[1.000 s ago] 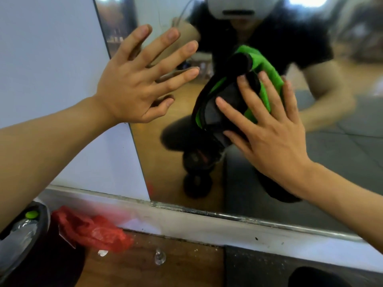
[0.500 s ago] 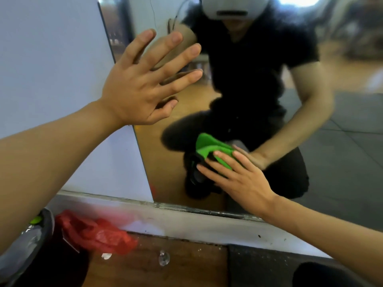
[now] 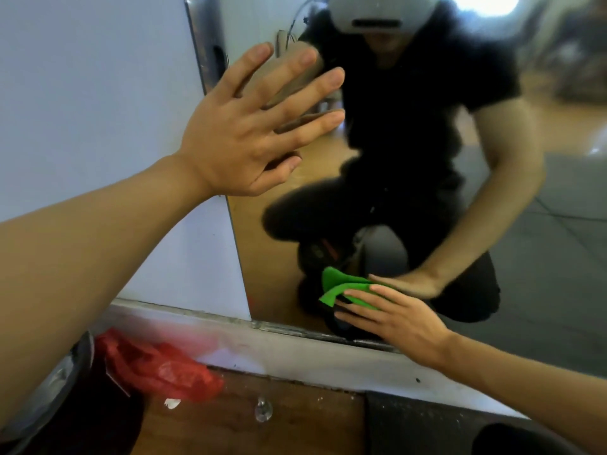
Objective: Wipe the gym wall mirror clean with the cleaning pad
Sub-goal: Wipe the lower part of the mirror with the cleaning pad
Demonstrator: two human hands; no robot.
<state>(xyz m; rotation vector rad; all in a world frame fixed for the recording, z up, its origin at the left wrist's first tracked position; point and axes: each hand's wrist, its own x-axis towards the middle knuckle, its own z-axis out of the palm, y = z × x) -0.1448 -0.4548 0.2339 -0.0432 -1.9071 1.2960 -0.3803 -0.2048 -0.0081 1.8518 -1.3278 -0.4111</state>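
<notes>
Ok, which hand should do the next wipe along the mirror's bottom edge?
Right. The right hand already presses the green cleaning pad against the wall mirror there; the left hand is flat higher up, holding nothing.

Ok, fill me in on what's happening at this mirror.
A person crouches at the wall mirror, wiping it. The right hand presses a green and black cleaning pad flat against the glass, low down near the bottom edge. The left hand, fingers spread, rests across the mirror's left edge. A red plastic bag lies on the floor below.
</notes>
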